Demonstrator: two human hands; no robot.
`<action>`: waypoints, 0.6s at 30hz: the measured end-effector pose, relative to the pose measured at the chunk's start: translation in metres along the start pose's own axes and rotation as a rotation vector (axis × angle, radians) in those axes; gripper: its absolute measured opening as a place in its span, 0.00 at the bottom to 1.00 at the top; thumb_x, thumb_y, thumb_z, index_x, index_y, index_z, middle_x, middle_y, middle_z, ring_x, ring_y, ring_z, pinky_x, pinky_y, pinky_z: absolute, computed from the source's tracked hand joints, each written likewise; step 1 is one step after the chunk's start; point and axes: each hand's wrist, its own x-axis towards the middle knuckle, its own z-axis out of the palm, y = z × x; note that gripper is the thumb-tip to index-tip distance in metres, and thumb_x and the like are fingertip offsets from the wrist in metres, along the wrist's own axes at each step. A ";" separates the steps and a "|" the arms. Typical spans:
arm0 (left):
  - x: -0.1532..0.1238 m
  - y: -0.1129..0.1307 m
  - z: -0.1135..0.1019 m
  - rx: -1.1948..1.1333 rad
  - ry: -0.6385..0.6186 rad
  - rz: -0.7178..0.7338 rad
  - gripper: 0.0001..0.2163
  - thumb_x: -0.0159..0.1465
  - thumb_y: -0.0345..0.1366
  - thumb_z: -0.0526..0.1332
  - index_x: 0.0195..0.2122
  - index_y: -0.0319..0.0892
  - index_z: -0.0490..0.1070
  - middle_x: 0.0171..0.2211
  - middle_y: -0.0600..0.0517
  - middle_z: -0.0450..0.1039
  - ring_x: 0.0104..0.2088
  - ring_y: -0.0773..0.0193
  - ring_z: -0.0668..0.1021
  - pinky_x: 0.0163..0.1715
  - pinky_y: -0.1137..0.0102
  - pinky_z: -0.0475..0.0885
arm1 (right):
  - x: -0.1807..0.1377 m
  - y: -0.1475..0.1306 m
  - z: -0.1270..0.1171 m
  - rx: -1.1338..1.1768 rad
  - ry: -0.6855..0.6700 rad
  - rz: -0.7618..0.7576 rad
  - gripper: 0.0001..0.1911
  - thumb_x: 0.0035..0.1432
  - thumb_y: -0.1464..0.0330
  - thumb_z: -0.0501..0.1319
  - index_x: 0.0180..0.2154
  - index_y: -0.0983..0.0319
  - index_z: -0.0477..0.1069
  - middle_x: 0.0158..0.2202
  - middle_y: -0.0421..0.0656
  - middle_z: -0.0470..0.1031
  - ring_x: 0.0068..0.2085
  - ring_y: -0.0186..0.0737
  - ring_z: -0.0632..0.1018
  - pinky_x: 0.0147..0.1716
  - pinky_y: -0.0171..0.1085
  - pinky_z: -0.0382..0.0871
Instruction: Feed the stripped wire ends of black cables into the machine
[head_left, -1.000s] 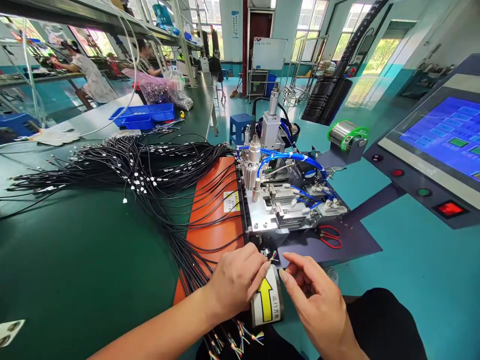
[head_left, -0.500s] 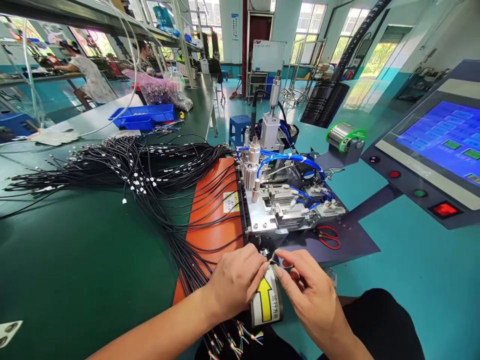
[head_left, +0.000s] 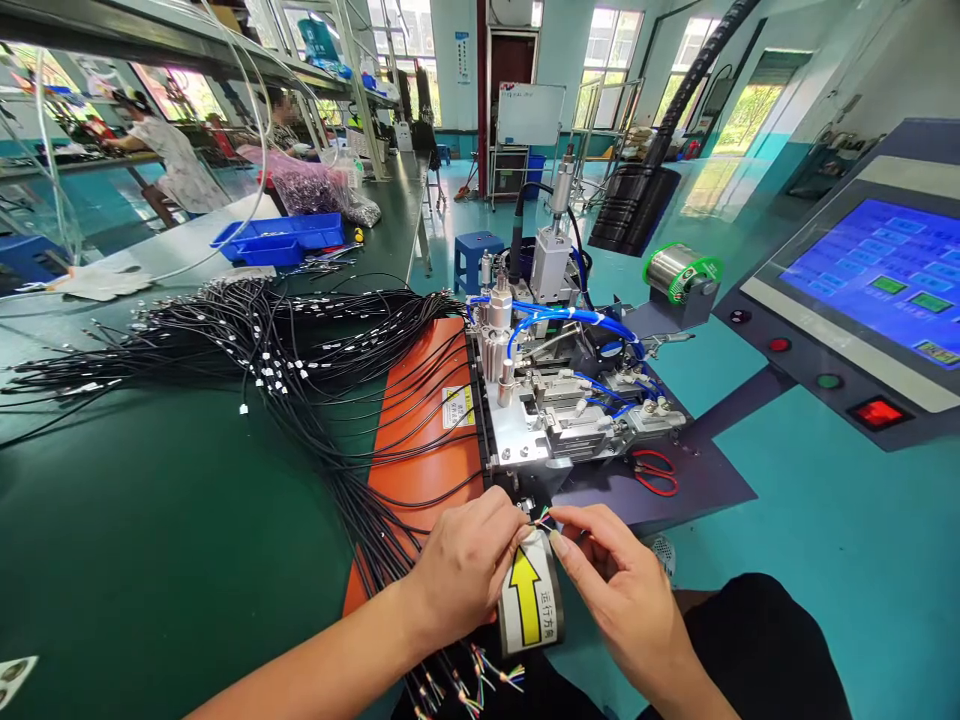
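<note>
My left hand (head_left: 472, 550) is closed in a pinch on the end of a black cable, its thin coloured wires (head_left: 541, 517) fanning out past the fingertips. The thumb and forefinger of my right hand (head_left: 626, 585) close on these wires from the other side. Just below the fingers is a white label with a yellow arrow (head_left: 526, 595), on a curved part at the front of the machine (head_left: 570, 410). Beneath my left forearm hang more stripped cable ends (head_left: 480, 675) with coloured wires. The grip on the cable itself is mostly hidden by my left fingers.
A large bundle of black cables (head_left: 300, 400) spreads over the green table (head_left: 180, 540) and an orange panel (head_left: 420, 420). Red-handled scissors (head_left: 655, 473), a solder wire spool (head_left: 679, 272) and a touchscreen panel (head_left: 885, 260) are on the right. Blue trays (head_left: 277, 238) stand behind.
The coloured wires are spread a little more between my fingertips. My hands stay almost in place, and the view has shifted slightly.
</note>
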 end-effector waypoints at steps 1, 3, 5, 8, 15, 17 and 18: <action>0.000 0.000 0.000 -0.005 0.000 -0.005 0.13 0.72 0.33 0.49 0.37 0.39 0.72 0.30 0.49 0.66 0.29 0.62 0.69 0.27 0.69 0.63 | 0.000 0.001 0.001 0.021 0.003 0.010 0.11 0.65 0.60 0.59 0.46 0.55 0.74 0.40 0.42 0.72 0.38 0.40 0.75 0.37 0.36 0.69; -0.001 -0.001 0.000 -0.006 0.003 -0.015 0.13 0.72 0.33 0.49 0.37 0.39 0.72 0.30 0.49 0.66 0.29 0.62 0.69 0.27 0.69 0.63 | -0.001 0.003 0.004 0.069 0.010 0.030 0.12 0.65 0.59 0.60 0.47 0.55 0.74 0.40 0.43 0.73 0.38 0.41 0.75 0.38 0.36 0.70; -0.001 -0.001 0.001 0.002 0.014 -0.024 0.14 0.73 0.34 0.49 0.37 0.39 0.72 0.30 0.50 0.65 0.28 0.62 0.69 0.27 0.69 0.63 | -0.002 0.003 0.006 0.144 0.011 0.055 0.13 0.64 0.59 0.61 0.47 0.56 0.74 0.40 0.43 0.73 0.39 0.42 0.75 0.39 0.37 0.70; -0.002 -0.001 0.001 0.018 0.030 -0.037 0.13 0.73 0.34 0.49 0.37 0.39 0.71 0.30 0.50 0.65 0.28 0.63 0.68 0.27 0.69 0.63 | -0.003 0.000 0.009 0.278 0.005 0.099 0.14 0.62 0.58 0.62 0.47 0.57 0.74 0.40 0.44 0.73 0.40 0.42 0.74 0.38 0.36 0.71; -0.002 0.000 0.000 0.018 0.031 -0.052 0.13 0.73 0.34 0.49 0.36 0.40 0.70 0.30 0.50 0.66 0.28 0.63 0.69 0.27 0.69 0.64 | -0.002 -0.001 0.013 0.382 -0.003 0.130 0.14 0.62 0.58 0.63 0.46 0.58 0.75 0.41 0.44 0.74 0.40 0.41 0.74 0.38 0.34 0.70; -0.001 0.001 -0.001 0.017 0.029 -0.055 0.13 0.73 0.34 0.48 0.36 0.40 0.70 0.31 0.50 0.66 0.28 0.63 0.69 0.27 0.69 0.65 | -0.002 -0.001 0.015 0.391 -0.004 0.139 0.14 0.62 0.58 0.63 0.45 0.58 0.76 0.41 0.44 0.75 0.39 0.40 0.74 0.37 0.34 0.70; -0.001 0.001 -0.001 0.018 0.030 -0.056 0.13 0.73 0.35 0.48 0.36 0.40 0.70 0.31 0.50 0.66 0.29 0.63 0.69 0.27 0.69 0.65 | -0.001 -0.001 0.016 0.397 0.001 0.142 0.14 0.62 0.58 0.63 0.45 0.58 0.76 0.40 0.44 0.75 0.39 0.40 0.75 0.37 0.34 0.70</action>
